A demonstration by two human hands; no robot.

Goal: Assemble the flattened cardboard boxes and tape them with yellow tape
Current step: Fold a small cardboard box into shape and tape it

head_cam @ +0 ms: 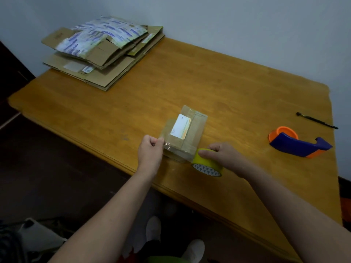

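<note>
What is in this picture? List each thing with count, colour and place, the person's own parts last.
table: one, orange-brown wood, centre.
flattened cardboard boxes: one stack, brown, table's far left corner.
small box: one, brown, white label, near edge.
yellow tape roll: one, yellow, beside the box's right.
tape dispenser: one, blue and orange, right.
pen: one, black, far right.
shoes: two, white, floor.
left hand: one, grips small box.
right hand: one, grips yellow tape roll.

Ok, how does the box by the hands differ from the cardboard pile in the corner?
The box is folded into shape; the cardboard pile lies flattened. The box sits near the table's front edge between the left hand and right hand; the pile lies untouched at the far left corner. The box looks smaller. Both are brown cardboard with labels.
</note>
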